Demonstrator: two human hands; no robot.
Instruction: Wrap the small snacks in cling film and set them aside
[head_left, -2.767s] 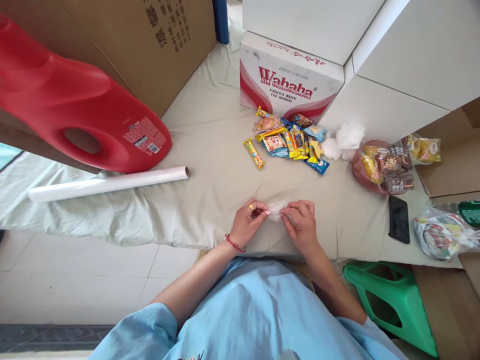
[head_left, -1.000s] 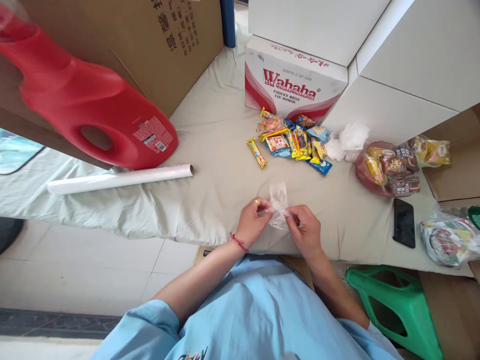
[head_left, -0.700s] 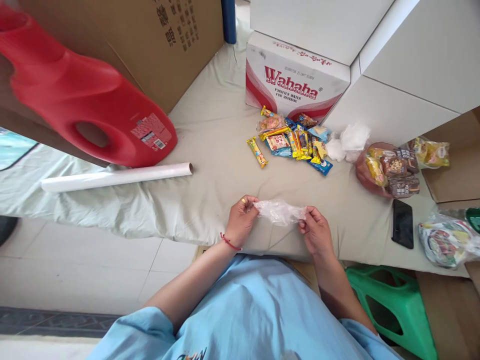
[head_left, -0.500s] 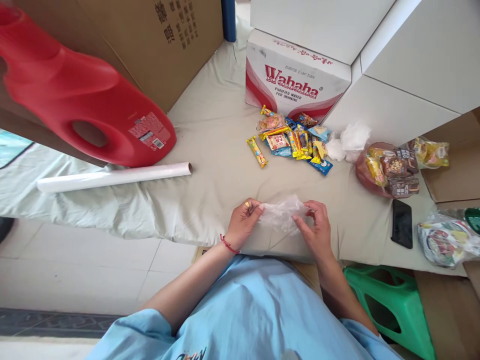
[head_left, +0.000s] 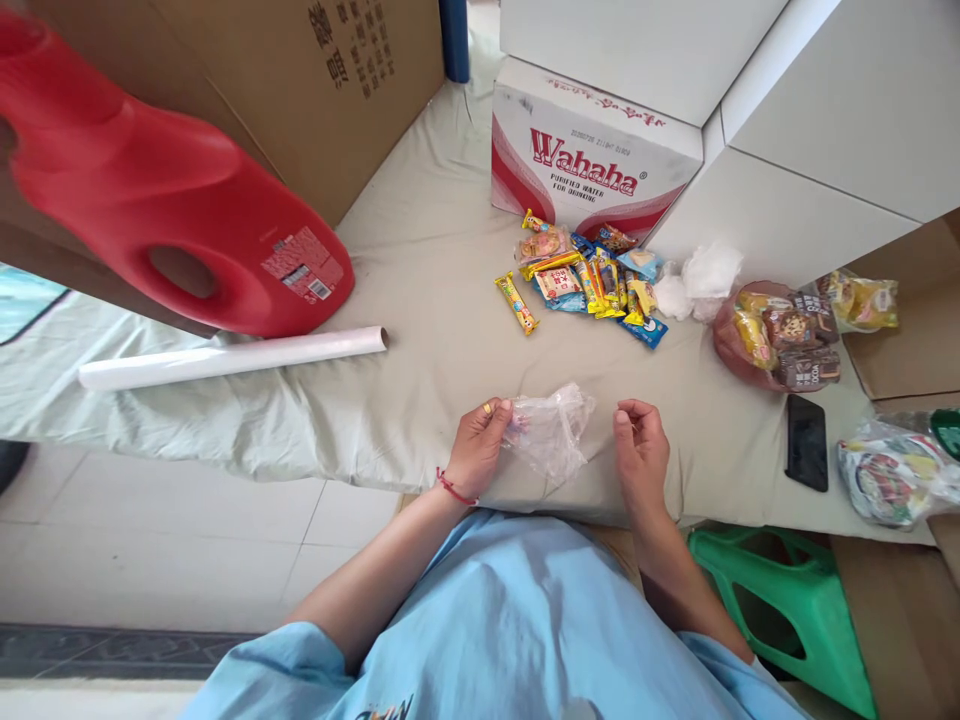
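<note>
A crumpled clear plastic bag hangs from my left hand, pinched at its left edge between thumb and fingers. The bag spreads to the right, low over the cloth near the front edge. To its right, apart from it, is my right hand. Its fingers are curled in with the thumb close to the index finger, and nothing shows in them. Beyond both hands lies a pile of small wrapped snacks, with one yellow snack packet set off to its left.
A white cardboard box stands behind the snacks. On the right are crumpled white bags, a reddish bowl of snacks, a black phone and a bagged packet. A white roll and red jug occupy the left.
My right hand has let go of the plastic bag and moved slightly right of it. The bag now hangs from my left hand alone, more spread out.
</note>
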